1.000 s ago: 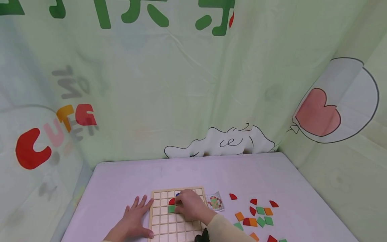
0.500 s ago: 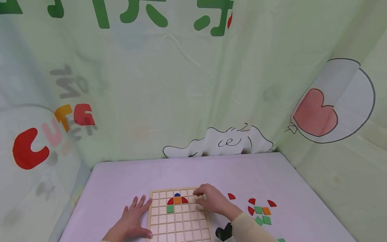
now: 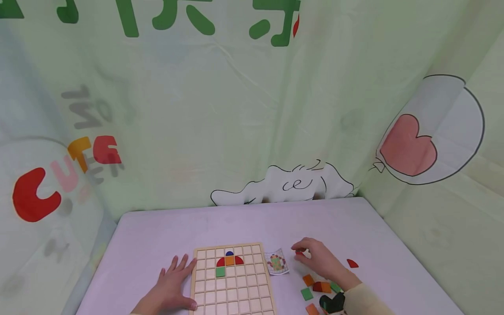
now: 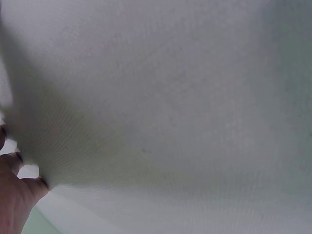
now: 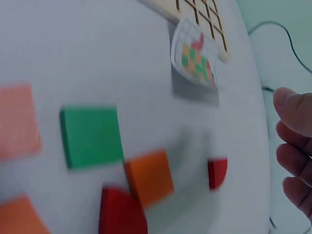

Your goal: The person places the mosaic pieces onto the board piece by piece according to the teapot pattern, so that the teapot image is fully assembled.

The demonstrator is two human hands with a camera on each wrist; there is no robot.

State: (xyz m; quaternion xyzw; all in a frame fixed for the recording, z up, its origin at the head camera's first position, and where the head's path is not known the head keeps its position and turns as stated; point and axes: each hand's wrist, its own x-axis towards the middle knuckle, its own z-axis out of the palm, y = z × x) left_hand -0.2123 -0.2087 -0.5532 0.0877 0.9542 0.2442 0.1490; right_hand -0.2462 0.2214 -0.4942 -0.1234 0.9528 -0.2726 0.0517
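Observation:
In the head view my left hand (image 3: 171,284) rests on the table with fingers spread. Its fingertips and thumb touch the left rim of a wooden grid board (image 3: 232,295). On the board lie a blue piece (image 3: 229,253), an orange square (image 3: 229,261), a green square (image 3: 220,271) and two red quarter-circle tiles (image 3: 239,260). My right hand (image 3: 320,260) reaches over the table right of the board, thumb and fingers parted around a red quarter-circle tile (image 3: 300,253). In the right wrist view that tile (image 5: 217,173) lies on the table, apart from the fingers.
A small pattern card (image 3: 277,262) lies beside the board's right rim. Loose orange (image 3: 308,280), green (image 3: 306,293) and red tiles (image 3: 352,263) are scattered at the right. A pale curtain (image 3: 236,109) hangs behind the table. Whitish cloth-like material (image 4: 161,97) fills most of the left wrist view.
My right hand has left the board, where a red tile now shows right of the orange square, and moved right to the loose red tile. The left hand stays put.

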